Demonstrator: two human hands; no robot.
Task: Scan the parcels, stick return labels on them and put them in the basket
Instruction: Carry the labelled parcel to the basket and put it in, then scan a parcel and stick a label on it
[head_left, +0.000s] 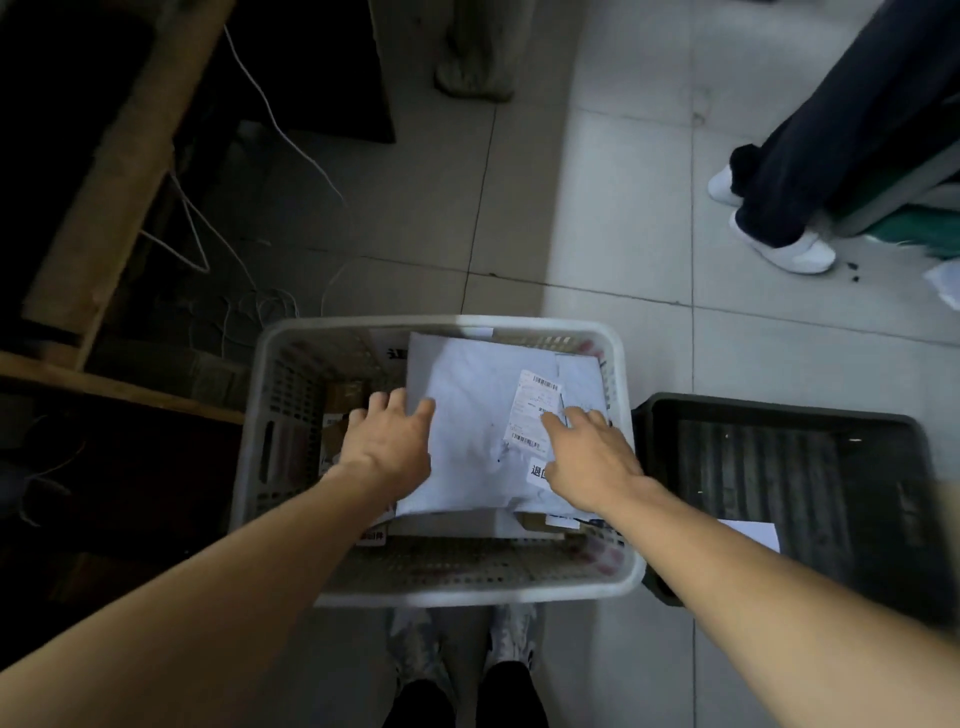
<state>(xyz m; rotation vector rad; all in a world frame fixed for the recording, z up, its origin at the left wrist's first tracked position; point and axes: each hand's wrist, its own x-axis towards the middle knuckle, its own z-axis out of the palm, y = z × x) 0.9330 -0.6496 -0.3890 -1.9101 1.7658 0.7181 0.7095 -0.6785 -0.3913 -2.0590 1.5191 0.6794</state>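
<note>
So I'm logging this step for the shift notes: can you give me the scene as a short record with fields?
parcel: white mailer bag lying on top inside the basket
basket: pale plastic basket on the tiled floor, other parcels under the bag
left hand: resting on the bag's left edge
right hand: flat on the bag, by the shipping label
beside it: dark crate, to the right

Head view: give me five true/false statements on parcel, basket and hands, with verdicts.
1. The white parcel lies inside the white basket. True.
2. The left hand is at the parcel's left edge. True.
3. The right hand holds a scanner. False: it holds nothing and reaches with straight fingers to the shipping label.
4. The dark crate is full of parcels. False: only one white sheet shows in it.
5. The parcel has no label. False: a barcode label is stuck on it.
</note>
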